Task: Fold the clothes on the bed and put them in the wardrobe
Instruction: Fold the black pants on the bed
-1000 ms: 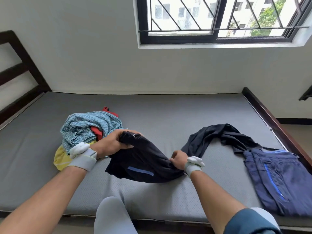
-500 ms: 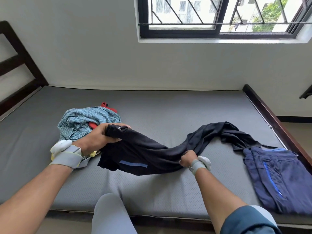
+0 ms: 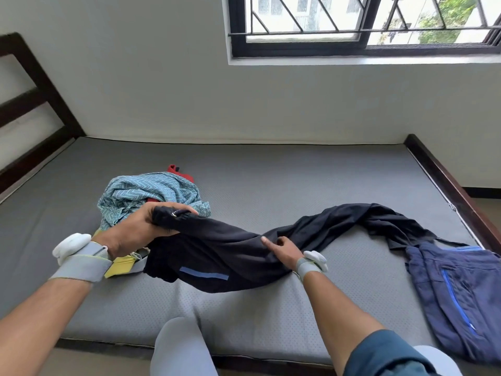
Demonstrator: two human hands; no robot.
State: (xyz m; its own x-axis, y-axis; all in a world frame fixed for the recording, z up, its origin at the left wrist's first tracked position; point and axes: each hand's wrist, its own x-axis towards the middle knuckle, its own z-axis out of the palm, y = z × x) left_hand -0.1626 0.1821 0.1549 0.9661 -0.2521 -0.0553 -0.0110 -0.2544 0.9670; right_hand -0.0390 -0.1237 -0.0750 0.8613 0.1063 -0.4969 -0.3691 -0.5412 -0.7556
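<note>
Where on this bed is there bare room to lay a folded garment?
The widest bare stretch of mattress runs along the wall, behind the black trousers and beside the crumpled pile. A narrower strip lies along the near edge. The right end is crowded by the navy garment.

A black garment (image 3: 244, 248) with a short blue stripe near its lower edge stretches in a rumpled band across the near middle of the grey mattress (image 3: 298, 180), its left end bunched and lifted, its right end trailing toward the far right. At its right end lies a navy garment (image 3: 458, 291) with a blue zip, spread fairly flat at the near right. To the left sits a crumpled heap: a teal zigzag-patterned cloth (image 3: 146, 191) on top, red fabric (image 3: 180, 172) showing behind, yellow fabric (image 3: 119, 267) at the near edge.
</note>
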